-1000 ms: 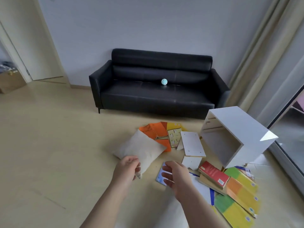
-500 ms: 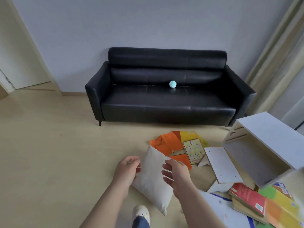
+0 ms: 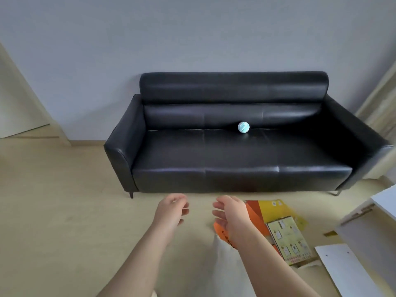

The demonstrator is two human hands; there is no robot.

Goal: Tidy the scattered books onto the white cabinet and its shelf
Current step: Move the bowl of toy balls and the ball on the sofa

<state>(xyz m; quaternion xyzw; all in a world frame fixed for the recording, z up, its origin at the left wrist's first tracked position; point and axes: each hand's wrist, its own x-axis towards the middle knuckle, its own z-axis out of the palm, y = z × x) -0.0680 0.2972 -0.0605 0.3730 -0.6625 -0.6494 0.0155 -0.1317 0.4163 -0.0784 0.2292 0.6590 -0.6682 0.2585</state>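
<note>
Both my hands hover in front of me above the floor and hold nothing. My left hand [image 3: 171, 213] has loosely curled fingers. My right hand [image 3: 230, 215] is spread, palm turned inward. Under my right wrist lie scattered books: orange ones [image 3: 254, 213], a yellow one [image 3: 276, 207] and a pale one with small pictures [image 3: 287, 241]. The white cabinet [image 3: 383, 200] shows only partly at the right edge, lying on its side. A loose white shelf board [image 3: 347, 273] lies on the floor in front of it.
A cream cushion [image 3: 229, 269] lies blurred on the floor between my forearms. A black leather sofa [image 3: 231, 155] stands against the wall ahead, with a small pale blue ball [image 3: 243, 127] on its seat. Beige floor stretches to the left toward a doorway.
Both hands pinched the cushion's top edge half a second ago; now they are off it and higher. The view has tilted up toward the sofa, and most books are out of frame.
</note>
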